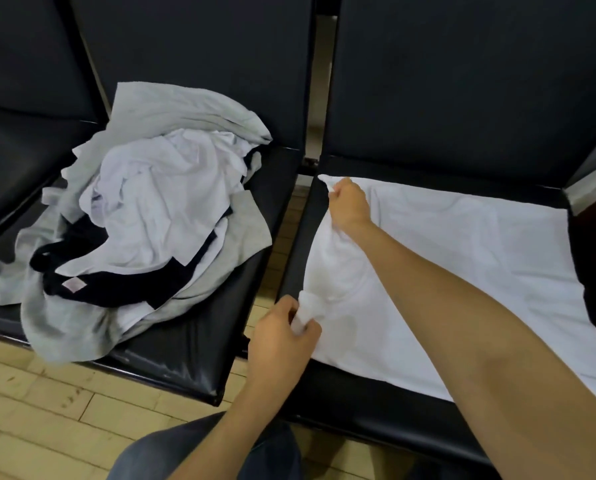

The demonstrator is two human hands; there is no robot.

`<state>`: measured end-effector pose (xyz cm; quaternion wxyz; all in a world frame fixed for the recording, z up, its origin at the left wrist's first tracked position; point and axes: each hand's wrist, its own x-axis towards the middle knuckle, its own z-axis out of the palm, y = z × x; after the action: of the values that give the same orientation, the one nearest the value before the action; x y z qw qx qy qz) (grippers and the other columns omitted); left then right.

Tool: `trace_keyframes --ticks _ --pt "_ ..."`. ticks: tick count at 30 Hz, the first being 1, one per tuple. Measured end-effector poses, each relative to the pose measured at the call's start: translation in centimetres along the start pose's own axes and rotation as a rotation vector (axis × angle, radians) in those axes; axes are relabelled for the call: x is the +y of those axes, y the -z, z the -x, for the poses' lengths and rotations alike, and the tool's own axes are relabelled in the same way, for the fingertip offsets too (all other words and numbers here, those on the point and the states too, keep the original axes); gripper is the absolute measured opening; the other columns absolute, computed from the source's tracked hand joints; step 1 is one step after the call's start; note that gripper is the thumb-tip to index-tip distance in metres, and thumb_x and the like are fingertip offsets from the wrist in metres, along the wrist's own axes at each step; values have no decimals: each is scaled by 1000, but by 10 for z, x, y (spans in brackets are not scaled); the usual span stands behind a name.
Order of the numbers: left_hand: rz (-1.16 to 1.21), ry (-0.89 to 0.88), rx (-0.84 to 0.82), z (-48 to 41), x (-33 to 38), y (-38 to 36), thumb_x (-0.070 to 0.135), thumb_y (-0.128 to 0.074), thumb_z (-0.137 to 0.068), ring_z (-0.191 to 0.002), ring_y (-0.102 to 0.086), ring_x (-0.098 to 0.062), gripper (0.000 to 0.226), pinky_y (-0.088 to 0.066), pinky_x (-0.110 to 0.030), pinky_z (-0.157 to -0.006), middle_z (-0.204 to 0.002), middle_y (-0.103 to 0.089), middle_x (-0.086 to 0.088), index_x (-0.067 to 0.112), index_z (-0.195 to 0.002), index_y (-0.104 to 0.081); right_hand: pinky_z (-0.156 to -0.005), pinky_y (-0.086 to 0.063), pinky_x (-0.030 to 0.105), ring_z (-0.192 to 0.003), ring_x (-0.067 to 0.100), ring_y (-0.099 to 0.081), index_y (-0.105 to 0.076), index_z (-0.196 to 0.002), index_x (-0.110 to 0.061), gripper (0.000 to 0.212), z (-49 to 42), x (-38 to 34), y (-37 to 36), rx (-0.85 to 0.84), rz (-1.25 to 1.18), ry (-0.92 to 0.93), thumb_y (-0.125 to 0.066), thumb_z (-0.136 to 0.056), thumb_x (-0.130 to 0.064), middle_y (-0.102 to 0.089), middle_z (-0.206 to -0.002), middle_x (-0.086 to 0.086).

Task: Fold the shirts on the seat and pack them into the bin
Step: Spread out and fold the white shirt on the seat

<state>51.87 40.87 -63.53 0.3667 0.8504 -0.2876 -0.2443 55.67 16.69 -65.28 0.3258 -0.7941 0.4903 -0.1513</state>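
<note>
White shirt (pixel 462 244) lies spread on the right seat (pixel 358 410). Its left edge runs near-to-far between the hands: left grip (pixel 286 336) clamped on the near bunched corner, right grip (pixel 346 202) pinching the far corner.

A black padded left seat (pixel 199 355) and a black padded right seat (pixel 358 403) stood side by side with a narrow gap between them. The pale wooden plank floor (pixel 47 410) lay below and in front. A crumpled heap of grey, white and black shirts (pixel 144 216) lay on the left seat, hanging over its front edge. A white cotton shirt (pixel 462 258) lay spread flat on the right seat. Along that shirt's left edge, the right hand (pixel 350 202) gripped the far corner and the left hand (pixel 282 344) the bunched near end.
</note>
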Motion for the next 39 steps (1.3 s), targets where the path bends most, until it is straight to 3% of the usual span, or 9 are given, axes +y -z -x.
trace_keyframes --ticks 6,12,14,19,24,27,30,36,39 --pt "330 -222 60 22 30 -24 9 -66 -84 -59 -48 -3 19 -40 -12 -53 -69 -54 1 19 -74 -53 -76 -42 29 -91 19 -51 -53 -112 -11 18 -5 35 67 146 -594 -296 -46 -95 -14 -52 -100 4" --pt "-86 -540 -169 38 39 -88 19 -61 -91 -93 -58 -7 26 -50 -18 -80 -110 -57 8 21 -115 -54 -79 -44 32 -93 23 -51 -26 -144 -18 54 9 106 102 139 -424 -374 -42 -94 -4 -52 -106 9" --pt "-262 -596 -184 38 38 -102 16 -74 -78 -85 -62 -8 36 -49 -14 -70 -100 -62 8 22 -109 -57 -84 -46 32 -93 21 -53 -19 -148 -22 60 13 114 105 89 -413 -319 -43 -96 -5 -54 -104 7" --pt "-314 -689 -138 37 38 -115 20 -90 -49 -53 -50 -1 43 -40 -6 -49 -66 -54 15 27 -71 -54 -96 -41 25 -117 24 -53 -60 -124 -9 32 9 118 108 50 -191 -168 -48 -95 -2 -56 -130 8" --pt "-332 -767 -100 37 35 -113 37 -74 -71 -56 -52 -1 21 -48 -13 -51 -67 -55 13 26 -72 -56 -102 -37 26 -123 25 -50 -55 -131 -8 35 13 120 110 36 -107 -157 -49 -96 -10 -53 -135 9" --pt "-363 -756 -76 41 40 -111 62 -44 -84 -65 -54 -1 40 -47 -13 -60 -73 -58 14 27 -77 -61 -92 -41 23 -116 24 -55 -64 -119 -9 26 20 125 124 66 -135 -117 -51 -97 -16 -55 -131 7" --pt "-398 -883 -69 46 42 -116 55 -46 -86 -77 -53 -6 37 -47 -18 -69 -85 -61 10 24 -89 -67 -85 -44 24 -104 23 -58 -68 -105 -12 20 28 146 153 147 -109 -123 -51 -96 -17 -56 -126 9" --pt "-432 -1149 -162 69 58 -161 33 -52 -85 -83 -55 -14 21 -36 -22 -77 -92 -62 3 20 -91 -68 -95 -47 36 -114 32 -54 -66 -114 -12 25 52 212 207 158 24 -281 -53 -95 -20 -54 -129 14" --pt "-479 -1202 -228 84 91 -199 42 -53 -84 -87 -57 -11 26 -42 -21 -81 -99 -62 7 26 -100 -66 -88 -46 27 -116 29 -54 -59 -126 -11 33 59 230 224 143 -38 -334 -56 -95 -22 -49 -135 13"
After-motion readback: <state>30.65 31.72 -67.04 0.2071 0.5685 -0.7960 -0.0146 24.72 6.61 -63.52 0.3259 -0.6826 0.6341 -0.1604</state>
